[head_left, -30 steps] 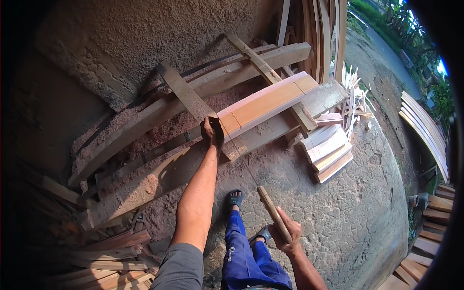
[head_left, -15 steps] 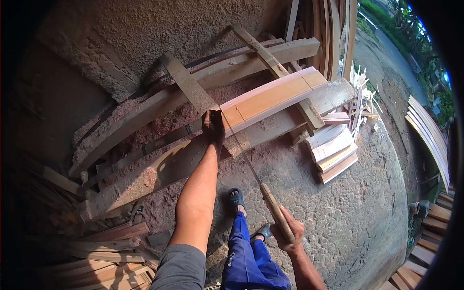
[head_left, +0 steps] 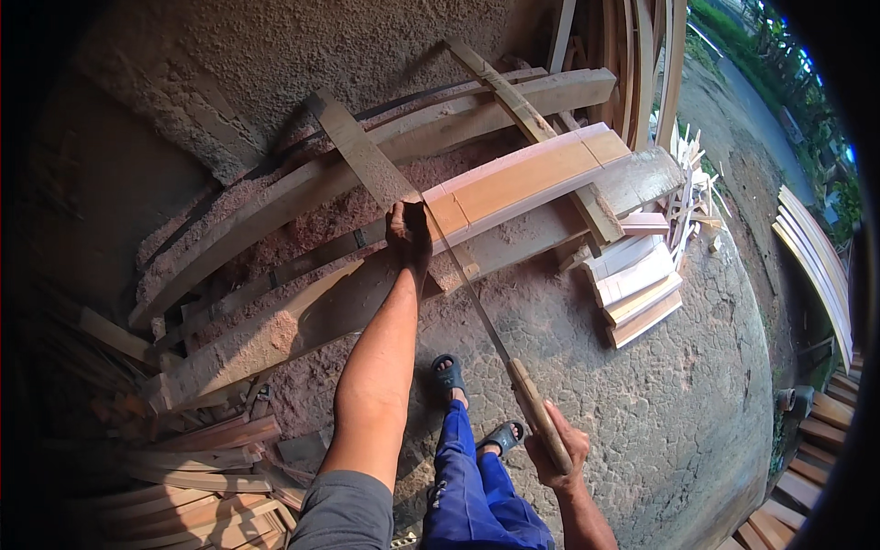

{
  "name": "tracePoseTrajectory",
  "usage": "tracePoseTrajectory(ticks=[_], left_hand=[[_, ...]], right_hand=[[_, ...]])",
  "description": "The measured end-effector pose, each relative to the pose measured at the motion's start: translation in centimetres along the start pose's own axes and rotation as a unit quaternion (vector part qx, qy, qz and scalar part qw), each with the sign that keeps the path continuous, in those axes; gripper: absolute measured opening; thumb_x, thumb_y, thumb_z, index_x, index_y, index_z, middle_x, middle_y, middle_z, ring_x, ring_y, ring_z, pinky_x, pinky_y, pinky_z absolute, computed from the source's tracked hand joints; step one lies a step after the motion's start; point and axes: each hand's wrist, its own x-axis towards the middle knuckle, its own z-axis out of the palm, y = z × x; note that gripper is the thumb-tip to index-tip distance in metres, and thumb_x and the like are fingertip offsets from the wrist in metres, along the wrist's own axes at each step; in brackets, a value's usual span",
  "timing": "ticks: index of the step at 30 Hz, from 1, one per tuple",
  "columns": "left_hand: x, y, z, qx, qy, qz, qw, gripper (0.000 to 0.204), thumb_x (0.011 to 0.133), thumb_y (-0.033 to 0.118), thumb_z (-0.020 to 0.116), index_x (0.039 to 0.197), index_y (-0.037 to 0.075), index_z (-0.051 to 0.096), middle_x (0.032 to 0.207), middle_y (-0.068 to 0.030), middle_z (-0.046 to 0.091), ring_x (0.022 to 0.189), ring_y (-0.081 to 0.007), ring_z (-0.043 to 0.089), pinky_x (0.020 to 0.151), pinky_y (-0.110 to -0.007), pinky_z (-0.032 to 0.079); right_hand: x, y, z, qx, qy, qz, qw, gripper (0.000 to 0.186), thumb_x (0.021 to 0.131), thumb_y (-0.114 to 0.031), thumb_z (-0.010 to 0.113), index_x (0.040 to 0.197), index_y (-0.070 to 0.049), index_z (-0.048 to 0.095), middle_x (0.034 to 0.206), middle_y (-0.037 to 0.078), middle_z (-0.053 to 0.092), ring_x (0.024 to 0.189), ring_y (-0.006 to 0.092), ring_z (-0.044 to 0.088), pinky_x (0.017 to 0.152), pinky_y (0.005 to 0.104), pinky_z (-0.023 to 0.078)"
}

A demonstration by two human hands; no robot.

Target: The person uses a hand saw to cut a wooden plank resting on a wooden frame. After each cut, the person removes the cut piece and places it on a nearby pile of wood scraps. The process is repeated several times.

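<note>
My right hand (head_left: 561, 449), at the lower right, is wrapped round the long wooden handle of a handsaw (head_left: 541, 417). The saw's narrow blade slants up and left to the near end of an orange-brown wooden board (head_left: 532, 179) with pale pink edges. Pencil-like lines cross the board close to both its ends. My left hand (head_left: 409, 236) is closed in dark shadow at the board's left end, right beside the blade. What its fingers grip is hidden. The board lies over crosspieces on a curved wooden trestle (head_left: 339, 298).
Cut blocks (head_left: 637, 289) and thin offcuts (head_left: 692, 192) lie right of the trestle. Long strips (head_left: 642, 73) lean at the back. Curved pieces (head_left: 816, 261) stand at the far right, and stacked wood (head_left: 192, 495) lies lower left. Pinkish sawdust covers parts of the trestle.
The saw and my right hand have drawn back slightly, down and to the right. My left hand keeps its place at the board's end. The whole view has shifted a little.
</note>
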Motion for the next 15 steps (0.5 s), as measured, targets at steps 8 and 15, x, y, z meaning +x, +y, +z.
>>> tracePoseTrajectory(ticks=[8, 15], left_hand=[[-0.6, 1.8, 0.0, 0.130, 0.001, 0.099, 0.986, 0.023, 0.097, 0.023, 0.062, 0.095, 0.000, 0.057, 0.094, -0.0118, 0.060, 0.089, -0.0242, 0.059, 0.083, -0.038, 0.047], [-0.7, 3.3, 0.6, 0.107, 0.007, 0.007, 0.994, 0.032, 0.096, 0.031, 0.065, 0.093, 0.001, 0.058, 0.092, -0.0108, 0.059, 0.094, -0.0236, 0.058, 0.087, -0.038, 0.047]], right_hand=[[6.0, 0.1, 3.3, 0.013, 0.021, -0.013, 1.000, 0.060, 0.079, -0.013, 0.077, 0.134, 0.003, 0.059, 0.101, 0.019, 0.074, 0.083, 0.0235, 0.076, 0.074, 0.0302, 0.056], [-2.4, -0.4, -1.4, -0.026, -0.009, 0.033, 0.999, 0.059, 0.079, -0.012, 0.077, 0.132, 0.004, 0.060, 0.101, 0.020, 0.074, 0.082, 0.0251, 0.076, 0.072, 0.0325, 0.057]])
